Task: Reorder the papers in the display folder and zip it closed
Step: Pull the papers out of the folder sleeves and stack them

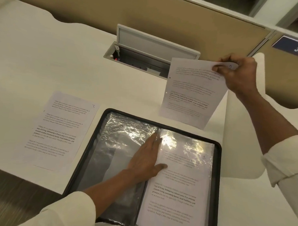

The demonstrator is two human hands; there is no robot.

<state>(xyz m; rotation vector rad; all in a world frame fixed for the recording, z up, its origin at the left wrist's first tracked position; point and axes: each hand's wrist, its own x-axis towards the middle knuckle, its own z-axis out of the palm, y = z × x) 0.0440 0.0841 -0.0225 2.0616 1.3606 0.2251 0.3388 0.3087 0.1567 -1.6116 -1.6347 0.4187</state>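
My right hand (pixel 238 74) pinched the sheet (pixel 189 94) by its far corner, just far-right of the folder (pixel 216 177) my left hand (pixel 146 157) pressed flat.

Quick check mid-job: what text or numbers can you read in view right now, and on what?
"385": blue sign on the partition.
"3": handwritten on the loose sheet on the desk.
"Defined by a slower pace": bold print, page in the display folder.
Held sheet in the right hand: corner mark, perhaps "2". Remaining print too blurred.
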